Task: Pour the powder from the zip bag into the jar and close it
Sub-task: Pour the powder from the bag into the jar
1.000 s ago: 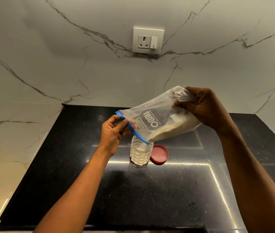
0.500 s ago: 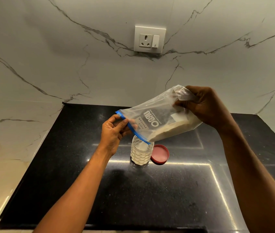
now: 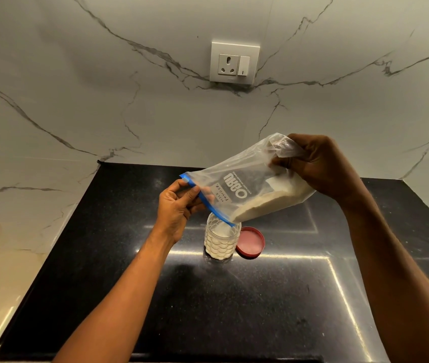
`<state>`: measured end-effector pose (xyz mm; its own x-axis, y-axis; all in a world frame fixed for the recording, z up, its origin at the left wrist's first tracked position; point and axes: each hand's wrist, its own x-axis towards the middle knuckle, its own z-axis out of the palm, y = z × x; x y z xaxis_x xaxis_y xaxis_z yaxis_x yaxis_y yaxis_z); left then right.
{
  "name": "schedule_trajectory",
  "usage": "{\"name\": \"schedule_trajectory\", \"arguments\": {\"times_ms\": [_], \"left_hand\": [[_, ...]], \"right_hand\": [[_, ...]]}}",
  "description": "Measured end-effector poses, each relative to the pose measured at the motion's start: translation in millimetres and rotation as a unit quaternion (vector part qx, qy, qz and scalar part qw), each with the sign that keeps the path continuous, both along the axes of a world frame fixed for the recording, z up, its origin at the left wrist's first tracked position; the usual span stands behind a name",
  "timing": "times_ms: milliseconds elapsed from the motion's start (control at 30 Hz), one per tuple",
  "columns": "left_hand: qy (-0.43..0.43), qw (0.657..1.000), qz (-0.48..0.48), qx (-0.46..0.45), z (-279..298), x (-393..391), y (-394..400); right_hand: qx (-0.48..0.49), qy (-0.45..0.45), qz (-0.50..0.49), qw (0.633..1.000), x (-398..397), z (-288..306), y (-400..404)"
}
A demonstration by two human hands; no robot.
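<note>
A clear zip bag [image 3: 245,184] with a blue zip strip and white powder inside hangs tilted over an open clear jar [image 3: 221,242]. The bag's low corner sits right above the jar's mouth, and the jar holds white powder up to near its top. My left hand [image 3: 179,208] pinches the blue zip edge at the bag's mouth. My right hand [image 3: 323,169] grips the bunched bottom of the bag, raised higher. A red lid [image 3: 250,242] lies flat on the counter, touching the jar's right side.
The jar and lid stand on a black glossy countertop [image 3: 208,310] against a white marble wall with a power socket [image 3: 234,62]. Pale marble counter borders the black slab on the left.
The bag and both hands hold nearly the same pose; the powder in the bag has slid a little further toward the low corner over the jar.
</note>
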<state>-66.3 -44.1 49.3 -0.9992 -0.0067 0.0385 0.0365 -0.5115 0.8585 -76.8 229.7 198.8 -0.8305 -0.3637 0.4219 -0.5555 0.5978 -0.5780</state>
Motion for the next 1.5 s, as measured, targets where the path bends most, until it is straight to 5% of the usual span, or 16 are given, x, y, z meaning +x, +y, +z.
{"name": "schedule_trajectory", "arguments": {"times_ms": [1500], "left_hand": [[0.012, 1.0, -0.007, 0.006, -4.8, -2.9, 1.3]], "right_hand": [[0.006, 0.004, -0.004, 1.0, 2.2, -0.3, 1.8]]}}
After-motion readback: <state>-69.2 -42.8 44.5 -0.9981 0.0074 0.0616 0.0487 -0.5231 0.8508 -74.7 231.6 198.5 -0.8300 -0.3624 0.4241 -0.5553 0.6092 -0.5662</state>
